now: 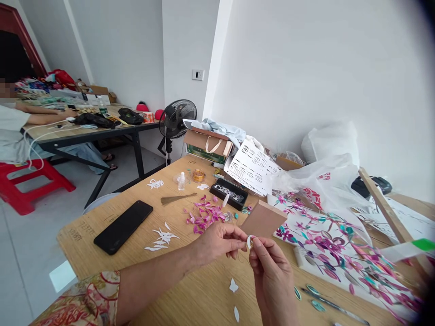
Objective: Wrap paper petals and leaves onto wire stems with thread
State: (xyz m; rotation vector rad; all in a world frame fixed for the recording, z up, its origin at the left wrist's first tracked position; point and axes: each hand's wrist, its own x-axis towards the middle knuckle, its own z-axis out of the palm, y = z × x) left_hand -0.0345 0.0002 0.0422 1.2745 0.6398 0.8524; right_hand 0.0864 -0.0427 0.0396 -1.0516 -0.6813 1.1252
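My left hand (217,242) and my right hand (270,267) meet above the wooden table (190,290), both pinching a small white paper petal (249,242) between fingertips. The fingers of both hands are closed on it. Just beyond the hands lies a brown card piece (263,220). A pile of pink paper petals (204,216) sits a little further away, to the left. White petal cutouts (233,285) lie on the table under my hands.
A black phone (123,226) and white paper scraps (163,237) lie to the left. A flower artwork in pink and teal (326,246) spreads out at right, with scissors (331,305) nearby. A black tray (228,193), wire spool (198,175), small bottle (181,180), fan (175,122). Another person sits at a far table (84,129).
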